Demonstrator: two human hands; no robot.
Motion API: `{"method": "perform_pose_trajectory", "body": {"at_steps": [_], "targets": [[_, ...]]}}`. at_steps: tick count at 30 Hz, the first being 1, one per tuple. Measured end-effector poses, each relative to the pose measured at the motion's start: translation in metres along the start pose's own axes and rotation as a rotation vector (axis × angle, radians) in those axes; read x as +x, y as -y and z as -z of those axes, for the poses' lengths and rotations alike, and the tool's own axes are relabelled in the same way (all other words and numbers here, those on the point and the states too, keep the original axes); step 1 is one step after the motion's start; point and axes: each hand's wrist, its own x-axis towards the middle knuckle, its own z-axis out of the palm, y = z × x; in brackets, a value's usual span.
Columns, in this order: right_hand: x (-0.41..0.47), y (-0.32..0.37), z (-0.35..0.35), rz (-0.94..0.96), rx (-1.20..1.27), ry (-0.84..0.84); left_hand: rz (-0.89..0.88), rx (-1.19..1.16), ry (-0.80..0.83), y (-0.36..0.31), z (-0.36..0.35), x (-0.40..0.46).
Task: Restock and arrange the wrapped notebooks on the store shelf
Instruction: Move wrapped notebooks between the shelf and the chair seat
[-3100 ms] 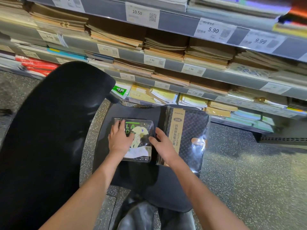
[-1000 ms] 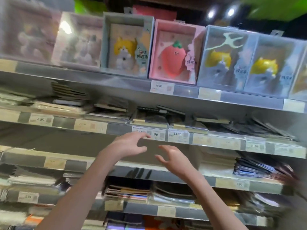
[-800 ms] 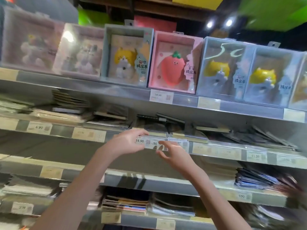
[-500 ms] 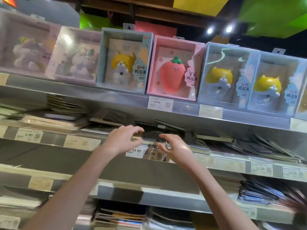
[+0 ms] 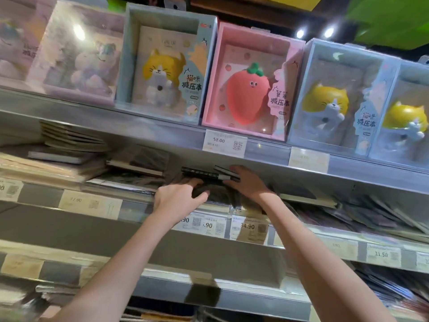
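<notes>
Gripping one dark wrapped notebook point(image 5: 216, 194), left hand point(image 5: 178, 201) and right hand point(image 5: 247, 184) curl around it; six boxes above.

Left hand point(image 5: 178, 198) and right hand point(image 5: 246, 182) on either side of a notebook stack point(image 5: 209, 182), on the shelf point(image 5: 348, 231) under the strawberry box point(image 5: 248, 82), above price tags point(image 5: 248, 227).

Grey metal shelving point(image 5: 144, 126) fills the view, with two ceiling spotlights point(image 5: 314, 33) and what may be green panels point(image 5: 390, 17) above.
</notes>
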Motion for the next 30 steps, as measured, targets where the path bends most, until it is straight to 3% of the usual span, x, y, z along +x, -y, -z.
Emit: {"method": "perform_pose_trajectory", "body": {"at_steps": [7,16,25,30], "targets": [[0.040,-0.011,-0.011,-0.001,-0.084,0.122,0.004,0.000,-0.012,0.005,-0.005,0.002],[0.056,-0.011,-0.015,0.119,-0.404,0.083,0.029,-0.052,-0.008,0.004,-0.003,0.002],[0.020,0.006,0.009,0.171,-0.274,-0.017,0.018,-0.076,-0.042,0.004,-0.005,0.003],[-0.021,0.028,0.015,0.151,-0.462,-0.017,0.003,-0.181,-0.061,0.005,0.007,-0.003]]}}
